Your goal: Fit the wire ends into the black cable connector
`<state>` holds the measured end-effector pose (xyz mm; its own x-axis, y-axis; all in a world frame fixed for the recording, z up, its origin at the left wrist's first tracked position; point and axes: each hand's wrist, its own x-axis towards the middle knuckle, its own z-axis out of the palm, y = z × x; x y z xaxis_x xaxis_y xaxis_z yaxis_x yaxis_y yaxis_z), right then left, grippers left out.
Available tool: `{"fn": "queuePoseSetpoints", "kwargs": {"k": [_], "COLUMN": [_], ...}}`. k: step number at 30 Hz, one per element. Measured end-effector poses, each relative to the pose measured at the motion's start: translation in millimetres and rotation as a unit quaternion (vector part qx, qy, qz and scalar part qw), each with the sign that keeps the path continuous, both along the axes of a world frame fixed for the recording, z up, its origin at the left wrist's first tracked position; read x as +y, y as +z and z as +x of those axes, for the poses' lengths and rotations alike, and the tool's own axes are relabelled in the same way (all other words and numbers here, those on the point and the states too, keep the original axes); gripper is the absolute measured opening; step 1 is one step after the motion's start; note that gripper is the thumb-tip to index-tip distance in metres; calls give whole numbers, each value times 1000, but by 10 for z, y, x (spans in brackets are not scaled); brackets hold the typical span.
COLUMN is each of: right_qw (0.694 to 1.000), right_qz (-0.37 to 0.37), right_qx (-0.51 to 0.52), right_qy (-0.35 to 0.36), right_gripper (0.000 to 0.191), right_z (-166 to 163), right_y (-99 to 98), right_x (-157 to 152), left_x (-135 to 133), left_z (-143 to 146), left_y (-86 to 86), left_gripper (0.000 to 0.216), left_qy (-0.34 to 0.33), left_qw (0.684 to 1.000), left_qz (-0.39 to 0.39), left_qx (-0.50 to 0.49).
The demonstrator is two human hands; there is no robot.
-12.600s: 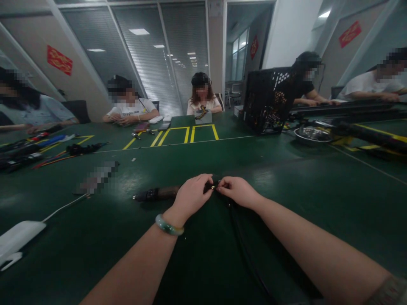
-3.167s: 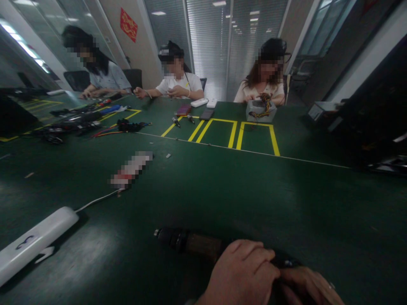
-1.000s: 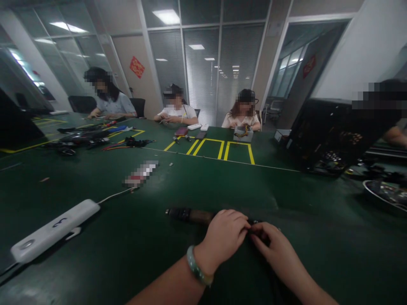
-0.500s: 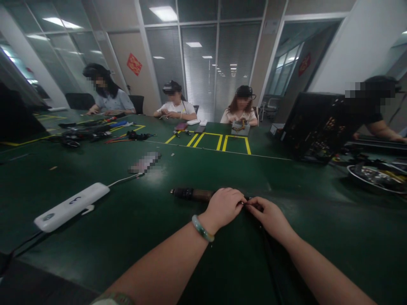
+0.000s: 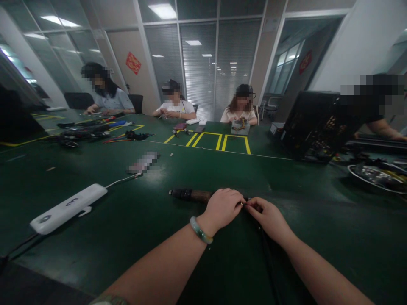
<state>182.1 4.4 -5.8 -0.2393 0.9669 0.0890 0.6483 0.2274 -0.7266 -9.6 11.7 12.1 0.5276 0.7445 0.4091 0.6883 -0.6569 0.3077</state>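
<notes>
A dark rod-shaped tool (image 5: 190, 195) with a brown barrel lies on the green table (image 5: 206, 169), its tip pointing left. My left hand (image 5: 223, 208), a green bangle on its wrist, is closed over the tool's right end. My right hand (image 5: 269, 217) pinches a small dark part at that same end, fingertips touching the left hand's. A black cable (image 5: 267, 262) runs from there toward me between my forearms. What sits under the fingers is hidden.
A white power bank (image 5: 68, 207) with a cable lies at the left. A black perforated crate (image 5: 318, 125) and a metal bowl (image 5: 375, 178) of parts stand at the right. Several people sit along the far and side edges, with tools and wires (image 5: 92, 133) at the far left.
Over the last second the view has tilted down and my hands sit higher in frame; they keep the same grip on the tool's end.
</notes>
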Motion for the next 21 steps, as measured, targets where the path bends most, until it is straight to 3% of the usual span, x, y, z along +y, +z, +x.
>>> {"fn": "queuePoseSetpoints", "kwargs": {"k": [21], "right_qw": [998], "right_qz": [-39], "right_qx": [-51], "right_qy": [-9], "right_gripper": [22], "right_z": [-16], "right_y": [14], "right_x": [34], "left_x": [71], "left_z": [-21], "left_y": [38], "left_gripper": [16], "left_qy": [1], "left_qw": [997], "left_qz": [-78], "left_qx": [-27]}}
